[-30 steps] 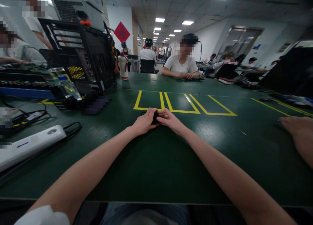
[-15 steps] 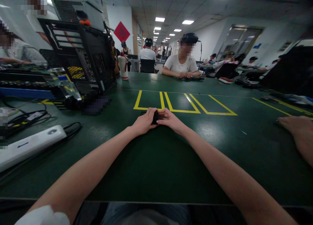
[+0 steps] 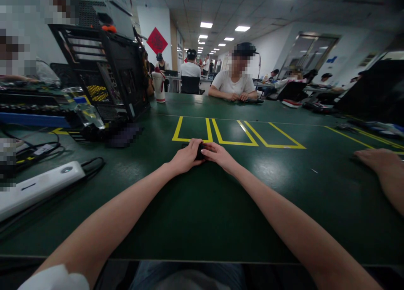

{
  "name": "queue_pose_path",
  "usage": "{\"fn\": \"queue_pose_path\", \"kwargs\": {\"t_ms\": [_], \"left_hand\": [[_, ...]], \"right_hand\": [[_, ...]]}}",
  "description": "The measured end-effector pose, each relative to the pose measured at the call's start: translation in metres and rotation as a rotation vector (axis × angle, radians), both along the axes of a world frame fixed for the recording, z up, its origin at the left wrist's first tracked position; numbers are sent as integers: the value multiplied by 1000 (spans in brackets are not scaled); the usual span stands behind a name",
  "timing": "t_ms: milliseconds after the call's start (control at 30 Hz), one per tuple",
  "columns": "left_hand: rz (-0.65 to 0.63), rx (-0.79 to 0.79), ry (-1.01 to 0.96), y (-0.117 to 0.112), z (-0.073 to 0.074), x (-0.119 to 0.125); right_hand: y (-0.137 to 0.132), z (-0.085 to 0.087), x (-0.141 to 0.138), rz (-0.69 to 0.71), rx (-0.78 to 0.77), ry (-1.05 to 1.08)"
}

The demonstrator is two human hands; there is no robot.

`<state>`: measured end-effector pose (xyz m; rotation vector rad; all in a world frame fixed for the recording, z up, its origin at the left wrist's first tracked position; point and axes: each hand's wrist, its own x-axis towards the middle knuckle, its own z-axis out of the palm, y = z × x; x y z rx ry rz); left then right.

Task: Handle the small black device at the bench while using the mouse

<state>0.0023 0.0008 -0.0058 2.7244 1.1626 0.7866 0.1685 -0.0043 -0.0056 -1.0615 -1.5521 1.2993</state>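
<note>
Both my arms reach out over a dark green table point(image 3: 202, 214). My left hand point(image 3: 185, 157) and my right hand point(image 3: 217, 154) meet just in front of yellow taped rectangles point(image 3: 221, 132). Together they pinch a small black object point(image 3: 200, 151) that rests on or just above the table. Fingers of both hands are curled round it and hide most of it, so I cannot make out what it is.
A black open computer case point(image 3: 110, 75) and cables stand at the left, with a white power strip point(image 3: 38, 187) nearer me. A white cup point(image 3: 159, 87) is behind. Another person's hand point(image 3: 378, 163) rests at the right. A person in white point(image 3: 235, 83) sits across.
My hands stay together on the small black object with only slight finger shifts. The other person's hand at the right has slid a little to the left.
</note>
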Motion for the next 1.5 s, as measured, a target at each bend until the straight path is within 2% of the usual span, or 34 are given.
{"fn": "queue_pose_path", "kwargs": {"t_ms": [200, 467, 567, 667, 800, 867, 1100, 1200, 1267, 1400, 1500], "left_hand": [[-2, -1, 0, 0, 0, 0], [2, -9, 10, -1, 1, 0], [15, -1, 12, -1, 0, 0], [9, -1, 8, 0, -1, 0], [4, -9, 5, -1, 0, -1], [6, -8, 9, -1, 0, -1], [4, -29, -1, -1, 1, 0], [11, -25, 2, -1, 1, 0], [16, -21, 8, -1, 2, -1], [2, -18, 12, -1, 2, -2], [5, -9, 9, -1, 1, -1]], "right_hand": [[-5, 6, 3, 78, 81, -10], [-1, -2, -3, -33, 47, 65], [2, -2, -5, -57, -25, 70], [2, 1, -4, -20, -55, 48], [-3, 6, 1, 63, 64, 12], [-6, 6, 2, 71, 71, 10], [-3, -1, -3, -44, 47, 40], [0, -3, -4, -64, -10, 30], [0, -2, -3, -49, -19, 12], [-5, 5, 1, 35, 73, -4], [-9, 8, 2, 36, 83, -5]]}}
